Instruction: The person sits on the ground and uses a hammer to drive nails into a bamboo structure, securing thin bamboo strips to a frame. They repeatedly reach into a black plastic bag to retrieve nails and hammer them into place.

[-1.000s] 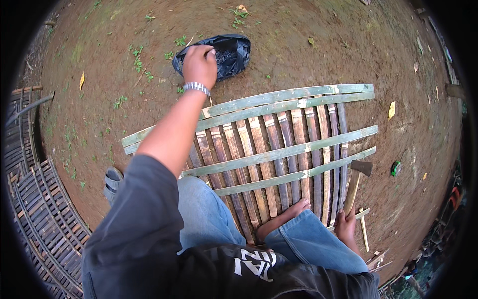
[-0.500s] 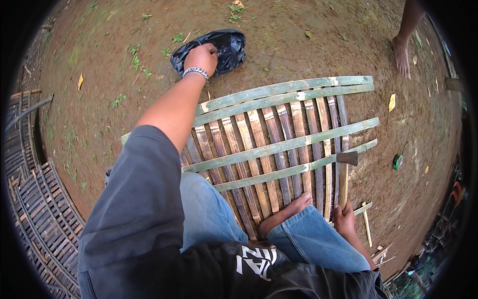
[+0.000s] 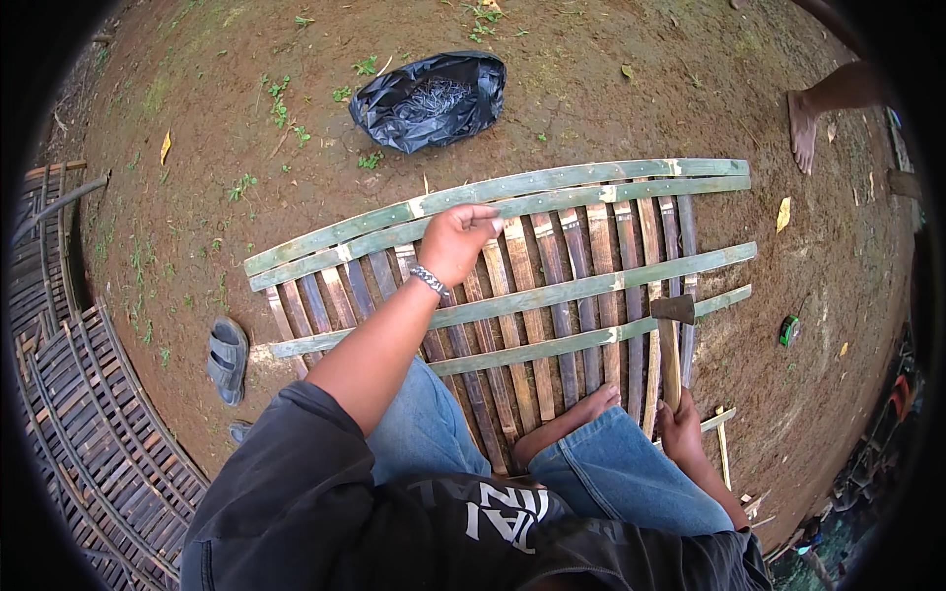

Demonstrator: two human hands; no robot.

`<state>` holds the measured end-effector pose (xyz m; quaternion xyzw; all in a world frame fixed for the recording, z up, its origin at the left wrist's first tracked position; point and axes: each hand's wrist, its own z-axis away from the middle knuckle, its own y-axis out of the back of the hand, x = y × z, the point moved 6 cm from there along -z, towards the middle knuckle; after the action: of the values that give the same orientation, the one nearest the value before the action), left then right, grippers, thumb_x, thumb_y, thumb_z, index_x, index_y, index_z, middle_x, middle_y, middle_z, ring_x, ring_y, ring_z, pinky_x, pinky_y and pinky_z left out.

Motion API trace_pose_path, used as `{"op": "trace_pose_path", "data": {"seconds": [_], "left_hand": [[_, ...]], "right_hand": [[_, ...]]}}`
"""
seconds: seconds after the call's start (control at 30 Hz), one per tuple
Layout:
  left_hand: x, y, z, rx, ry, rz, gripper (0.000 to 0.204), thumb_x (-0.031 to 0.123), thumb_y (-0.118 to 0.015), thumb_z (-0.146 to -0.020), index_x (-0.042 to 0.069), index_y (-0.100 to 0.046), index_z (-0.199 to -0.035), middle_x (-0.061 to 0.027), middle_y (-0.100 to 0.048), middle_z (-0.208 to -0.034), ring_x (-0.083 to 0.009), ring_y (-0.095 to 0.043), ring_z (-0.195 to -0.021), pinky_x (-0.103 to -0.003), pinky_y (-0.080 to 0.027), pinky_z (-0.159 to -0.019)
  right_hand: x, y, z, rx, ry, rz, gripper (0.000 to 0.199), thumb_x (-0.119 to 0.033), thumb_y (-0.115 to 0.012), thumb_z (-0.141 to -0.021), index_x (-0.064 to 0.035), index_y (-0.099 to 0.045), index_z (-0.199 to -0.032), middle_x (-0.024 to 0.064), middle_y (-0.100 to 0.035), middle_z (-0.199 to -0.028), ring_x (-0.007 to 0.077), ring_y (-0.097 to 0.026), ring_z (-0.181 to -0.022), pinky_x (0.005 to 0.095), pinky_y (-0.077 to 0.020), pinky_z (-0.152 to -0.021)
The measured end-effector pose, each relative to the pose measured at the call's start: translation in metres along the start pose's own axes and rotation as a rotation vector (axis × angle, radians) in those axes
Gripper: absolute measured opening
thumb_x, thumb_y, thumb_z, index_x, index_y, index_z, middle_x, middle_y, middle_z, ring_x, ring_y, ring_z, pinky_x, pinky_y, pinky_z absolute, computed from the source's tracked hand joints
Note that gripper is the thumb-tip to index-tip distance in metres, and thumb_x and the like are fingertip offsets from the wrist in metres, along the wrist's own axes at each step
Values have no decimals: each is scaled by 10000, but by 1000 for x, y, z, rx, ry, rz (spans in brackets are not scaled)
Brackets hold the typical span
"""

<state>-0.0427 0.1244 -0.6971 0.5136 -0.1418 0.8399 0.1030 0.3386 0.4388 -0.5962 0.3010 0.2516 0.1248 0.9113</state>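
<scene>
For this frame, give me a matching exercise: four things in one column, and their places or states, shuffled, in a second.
Things:
1. black plastic bag
2. hammer
3. grey sandal
4. left hand

Places or states:
A. gripped by the right hand, head up over the slats
B. on bare dirt to the left of the bamboo panel
C. fingers closed, above the panel's upper rails
D. open on the ground beyond the panel, holding thin metal pieces

Pairs: 1-D, 2-A, 3-B, 4-C

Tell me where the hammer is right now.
In the head view the hammer is on the person's right, gripped by the right hand, its head resting on the right end of the bamboo slat panel.
</scene>
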Motion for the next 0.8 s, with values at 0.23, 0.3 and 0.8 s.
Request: {"op": "trace_pose_path", "data": {"seconds": [0.23, 0.3, 0.8], "left_hand": [[23, -5, -9, 24, -186, -480, 182, 173, -716, -917, 26, -772, -1008, -128, -772, -904, -201, -733, -822, -324, -555, -744], [40, -6, -10, 61, -470, -582, 136, 181, -730, -891, 61, -785, -923, -125, -757, -901, -286, -718, -855, -370, -549, -772], [15, -14, -12, 187, -731, -926, 87, 205, -756, -856, 122, -757, -882, -28, -735, -926, -250, -666, -884, -390, -456, -835]], "right_hand": [[19, -8, 1, -38, -19, -51, 325, -110, -627, -968, 4, -546, -1260, 189, -654, -811, 256, -662, -713, 409, -519, -665], [18, -9, 2, -70, -46, -15, 333, -108, -628, -966, 2, -544, -1269, 207, -667, -845, 274, -678, -744, 415, -526, -687], [0, -9, 8, -129, -61, 50, 352, -137, -660, -961, 0, -550, -1266, 238, -693, -919, 320, -699, -839, 426, -539, -784]]}}
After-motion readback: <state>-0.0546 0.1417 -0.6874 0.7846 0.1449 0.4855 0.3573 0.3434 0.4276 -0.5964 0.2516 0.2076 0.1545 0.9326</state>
